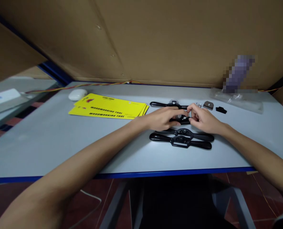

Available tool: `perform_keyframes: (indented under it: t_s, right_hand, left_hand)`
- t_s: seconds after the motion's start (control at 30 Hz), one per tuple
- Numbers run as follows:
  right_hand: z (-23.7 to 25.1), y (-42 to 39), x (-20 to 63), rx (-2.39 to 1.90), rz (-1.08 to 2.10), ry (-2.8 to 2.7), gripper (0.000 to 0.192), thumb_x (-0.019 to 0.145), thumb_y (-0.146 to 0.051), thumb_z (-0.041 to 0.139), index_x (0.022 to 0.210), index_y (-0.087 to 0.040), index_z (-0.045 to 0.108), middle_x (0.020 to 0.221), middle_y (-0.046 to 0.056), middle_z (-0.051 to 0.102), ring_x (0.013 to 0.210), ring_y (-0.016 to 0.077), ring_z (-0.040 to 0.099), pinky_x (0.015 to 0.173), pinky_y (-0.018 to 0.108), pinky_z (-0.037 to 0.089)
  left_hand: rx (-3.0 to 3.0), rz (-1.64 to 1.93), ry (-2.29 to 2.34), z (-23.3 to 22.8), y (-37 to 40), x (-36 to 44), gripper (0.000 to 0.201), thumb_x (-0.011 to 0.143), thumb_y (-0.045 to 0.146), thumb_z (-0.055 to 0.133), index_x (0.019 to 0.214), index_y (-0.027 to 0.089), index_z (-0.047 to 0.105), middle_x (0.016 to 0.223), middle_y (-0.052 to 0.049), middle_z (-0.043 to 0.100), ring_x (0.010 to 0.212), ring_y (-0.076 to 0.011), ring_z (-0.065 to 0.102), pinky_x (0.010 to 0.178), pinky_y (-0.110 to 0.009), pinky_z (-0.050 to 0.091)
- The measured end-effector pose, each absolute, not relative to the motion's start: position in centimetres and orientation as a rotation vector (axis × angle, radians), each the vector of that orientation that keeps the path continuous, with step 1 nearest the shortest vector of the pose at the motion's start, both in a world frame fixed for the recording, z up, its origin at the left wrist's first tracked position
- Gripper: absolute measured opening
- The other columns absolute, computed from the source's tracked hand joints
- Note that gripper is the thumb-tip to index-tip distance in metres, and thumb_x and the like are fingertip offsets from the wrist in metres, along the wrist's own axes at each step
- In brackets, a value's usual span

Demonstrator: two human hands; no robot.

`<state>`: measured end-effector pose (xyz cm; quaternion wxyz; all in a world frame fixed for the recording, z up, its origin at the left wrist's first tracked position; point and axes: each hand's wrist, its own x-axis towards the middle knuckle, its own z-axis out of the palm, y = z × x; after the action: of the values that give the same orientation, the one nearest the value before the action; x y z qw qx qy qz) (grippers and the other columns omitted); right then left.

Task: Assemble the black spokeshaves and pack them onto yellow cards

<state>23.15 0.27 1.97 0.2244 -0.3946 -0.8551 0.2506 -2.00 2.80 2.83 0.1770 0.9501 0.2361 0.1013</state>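
Observation:
A black spokeshave (183,121) lies on the table under both hands, its ends largely covered by my fingers. My left hand (164,117) is closed around its left side, thumb and fingers pressing near the middle. Curled at its centre, my right hand (201,118) pinches a small part there that I cannot make out. Just behind lies another spokeshave (159,104) with a metal blade (174,102). Nearer the front edge, two spokeshave bodies (202,136) (160,137) lie side by side.
Right of the hands are small screws (198,104), a blade (208,105), a black cap piece (221,110) and a clear plastic bag (246,103). Yellow printed cards (108,106) and a white rounded case (77,94) lie left. A cardboard wall (155,41) stands behind.

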Motion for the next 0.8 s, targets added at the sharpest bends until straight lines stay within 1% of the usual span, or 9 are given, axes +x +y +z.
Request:
perform_keyframes:
  t_s: [0.23,0.4,0.53,0.67,0.8]
  right_hand:
    - [2.1,0.3,23.0,-1.081,0.737,-2.342,0.022,0.09,-0.025,0.058,0.105,-0.027,0.042,0.067,-0.008,0.046,0.059,0.0161,0.045,0.064,0.035,0.035]
    - [1.8,0.3,23.1,-1.074,0.746,-2.319,0.022,0.091,-0.024,0.059,0.106,-0.027,0.044,0.067,-0.008,0.047,0.06,0.0161,0.046,0.065,0.035,0.036]
    - [1.8,0.3,23.2,-1.085,0.765,-2.319,0.024,0.091,-0.024,0.061,0.109,-0.027,0.046,0.069,-0.007,0.05,0.063,0.0168,0.048,0.066,0.035,0.036]
    - [1.8,0.3,23.2,-1.102,0.777,-2.318,0.025,0.09,-0.023,0.061,0.11,-0.027,0.047,0.069,-0.007,0.051,0.062,0.0166,0.048,0.065,0.035,0.037]
    - [1.8,0.4,23.1,-1.084,0.768,-2.314,0.025,0.09,-0.024,0.063,0.11,-0.027,0.048,0.067,-0.008,0.051,0.061,0.016,0.047,0.065,0.034,0.036]
  left_hand:
    - [2.725,0.204,0.705,3.3,2.6,-1.7,0.043,0.102,0.028,0.049,0.143,0.019,0.06,0.112,-0.013,0.065,0.095,-0.025,0.063,0.088,-0.037,0.049]
    - [2.823,0.109,0.771,3.6,2.2,-1.5,0.044,0.101,0.025,0.049,0.144,0.022,0.06,0.112,-0.012,0.065,0.094,-0.0258,0.064,0.08,-0.035,0.048]
    - [2.886,0.08,0.789,3.6,2.0,-1.5,0.044,0.102,0.024,0.048,0.144,0.024,0.061,0.111,-0.011,0.066,0.09,-0.0244,0.065,0.075,-0.032,0.046]
    - [2.869,0.093,0.784,3.8,1.9,-1.5,0.045,0.102,0.024,0.049,0.146,0.025,0.06,0.112,-0.012,0.066,0.09,-0.0247,0.066,0.074,-0.032,0.046]
    - [2.84,0.082,0.789,4.0,1.8,-1.6,0.041,0.102,0.024,0.05,0.142,0.025,0.062,0.113,-0.011,0.065,0.092,-0.0246,0.065,0.077,-0.032,0.046]
